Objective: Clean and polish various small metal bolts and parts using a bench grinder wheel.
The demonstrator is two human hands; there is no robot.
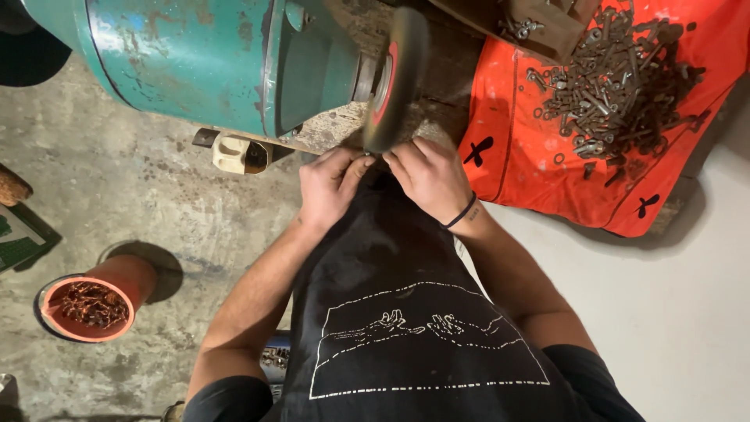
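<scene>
Both hands together at lower rim of wheel [394,74] on green grinder [211,62]; left hand [332,184] and right hand [428,176] pinch small workpiece between fingertips — piece itself hidden, cannot tell its kind; two-handed grip judged to steady it against wheel; pile of rusty parts [617,86] on orange cloth [516,156] close right — within reach; bucket [86,309] of parts on floor left.
</scene>
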